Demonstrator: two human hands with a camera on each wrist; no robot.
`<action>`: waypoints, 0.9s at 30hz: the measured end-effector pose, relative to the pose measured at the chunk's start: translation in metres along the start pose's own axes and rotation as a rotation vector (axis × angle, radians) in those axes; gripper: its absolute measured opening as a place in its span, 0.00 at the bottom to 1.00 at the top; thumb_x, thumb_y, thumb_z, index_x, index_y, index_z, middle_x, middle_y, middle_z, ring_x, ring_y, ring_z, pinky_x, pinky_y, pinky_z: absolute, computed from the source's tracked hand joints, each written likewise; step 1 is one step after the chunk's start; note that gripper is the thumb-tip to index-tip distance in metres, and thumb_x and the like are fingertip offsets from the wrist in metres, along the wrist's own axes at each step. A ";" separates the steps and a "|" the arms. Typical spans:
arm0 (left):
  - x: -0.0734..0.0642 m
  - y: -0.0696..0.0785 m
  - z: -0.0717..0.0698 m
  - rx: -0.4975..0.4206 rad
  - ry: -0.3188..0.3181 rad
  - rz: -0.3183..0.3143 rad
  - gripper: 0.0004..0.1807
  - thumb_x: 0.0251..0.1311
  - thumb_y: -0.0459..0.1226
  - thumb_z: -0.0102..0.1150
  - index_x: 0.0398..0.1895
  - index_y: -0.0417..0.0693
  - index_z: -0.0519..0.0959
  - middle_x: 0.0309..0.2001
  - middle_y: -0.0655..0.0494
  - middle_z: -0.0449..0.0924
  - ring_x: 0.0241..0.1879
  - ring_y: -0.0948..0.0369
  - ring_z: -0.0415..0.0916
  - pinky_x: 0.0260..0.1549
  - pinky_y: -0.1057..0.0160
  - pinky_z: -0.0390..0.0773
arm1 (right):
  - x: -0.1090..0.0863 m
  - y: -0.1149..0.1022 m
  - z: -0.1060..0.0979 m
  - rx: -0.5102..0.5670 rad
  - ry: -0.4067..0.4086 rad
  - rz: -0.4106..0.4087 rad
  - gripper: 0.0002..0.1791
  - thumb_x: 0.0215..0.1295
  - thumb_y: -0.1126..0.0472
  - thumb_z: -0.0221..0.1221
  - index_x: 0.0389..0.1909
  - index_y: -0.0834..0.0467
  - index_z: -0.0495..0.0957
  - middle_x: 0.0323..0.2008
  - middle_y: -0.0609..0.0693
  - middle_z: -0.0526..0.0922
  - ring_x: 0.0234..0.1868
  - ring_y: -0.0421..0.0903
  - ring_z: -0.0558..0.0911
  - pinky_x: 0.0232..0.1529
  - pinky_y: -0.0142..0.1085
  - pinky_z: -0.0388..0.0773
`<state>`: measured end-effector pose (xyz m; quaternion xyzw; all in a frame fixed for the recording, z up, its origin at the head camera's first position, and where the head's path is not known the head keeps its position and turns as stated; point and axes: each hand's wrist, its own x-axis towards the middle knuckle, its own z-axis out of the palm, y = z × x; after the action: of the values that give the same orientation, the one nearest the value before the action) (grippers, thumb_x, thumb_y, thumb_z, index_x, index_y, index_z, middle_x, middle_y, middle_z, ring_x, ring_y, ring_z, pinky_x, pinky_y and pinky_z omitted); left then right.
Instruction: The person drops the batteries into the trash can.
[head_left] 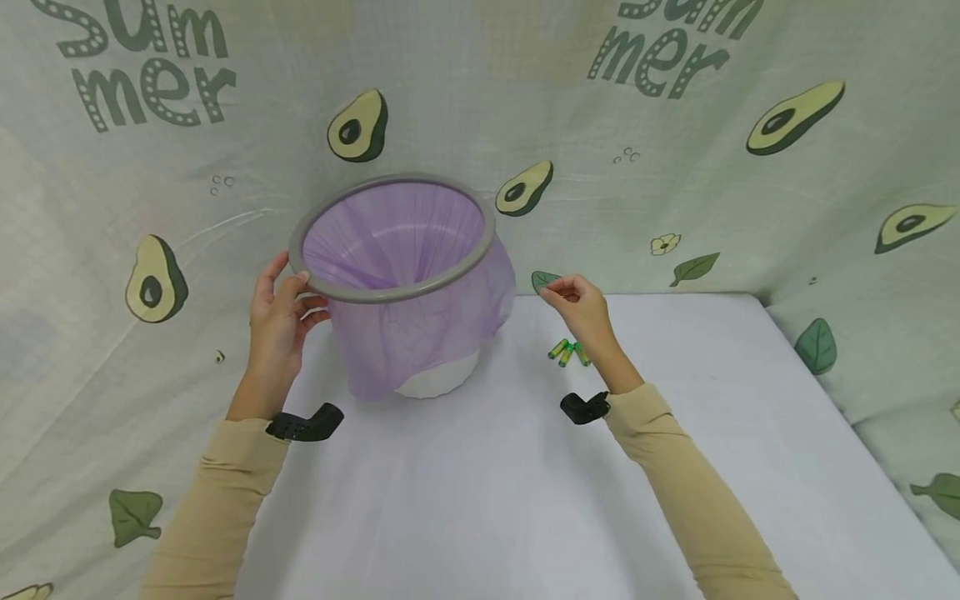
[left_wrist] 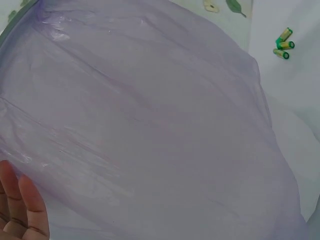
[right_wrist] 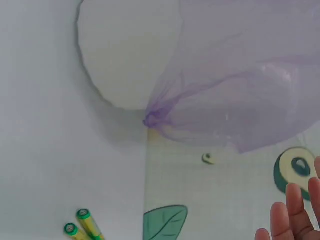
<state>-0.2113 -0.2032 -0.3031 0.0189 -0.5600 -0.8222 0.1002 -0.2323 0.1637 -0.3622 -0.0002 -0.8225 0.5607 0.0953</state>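
Left hand [head_left: 279, 325] grips the bin [head_left: 438, 381]'s rim [head_left: 375, 295]; whether the right hand [head_left: 587, 317], right of the bin, holds anything, we cannot tell. We judge the bag [head_left: 420, 333] fitted; batteries [head_left: 566, 355] lie outside the bin.

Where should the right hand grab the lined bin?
Probably the right side of its gray rim, coming from the right: it's an exposed ring, the purple bag below bulges loosely, and the left hand holds the left side.
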 end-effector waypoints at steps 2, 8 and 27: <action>0.000 0.001 0.000 -0.002 -0.004 0.003 0.31 0.62 0.37 0.56 0.67 0.55 0.57 0.29 0.57 0.78 0.23 0.63 0.76 0.25 0.69 0.79 | -0.002 0.012 -0.004 -0.041 -0.007 0.022 0.20 0.63 0.53 0.58 0.49 0.63 0.73 0.46 0.57 0.77 0.46 0.49 0.73 0.46 0.36 0.71; 0.001 0.001 0.001 -0.007 -0.003 0.006 0.31 0.62 0.37 0.55 0.67 0.54 0.57 0.28 0.57 0.78 0.22 0.62 0.76 0.24 0.69 0.79 | -0.007 0.049 -0.013 -0.140 -0.005 0.121 0.20 0.64 0.55 0.56 0.52 0.63 0.71 0.50 0.60 0.75 0.51 0.55 0.72 0.51 0.44 0.71; 0.001 0.000 0.002 0.005 0.004 0.011 0.31 0.62 0.37 0.55 0.67 0.54 0.57 0.26 0.58 0.79 0.21 0.63 0.77 0.24 0.68 0.79 | -0.016 0.140 -0.015 -0.179 0.006 0.388 0.24 0.63 0.58 0.56 0.55 0.68 0.67 0.48 0.64 0.73 0.48 0.55 0.72 0.43 0.38 0.70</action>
<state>-0.2129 -0.2011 -0.3025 0.0178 -0.5618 -0.8203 0.1060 -0.2287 0.2278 -0.4883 -0.1686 -0.8533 0.4933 -0.0123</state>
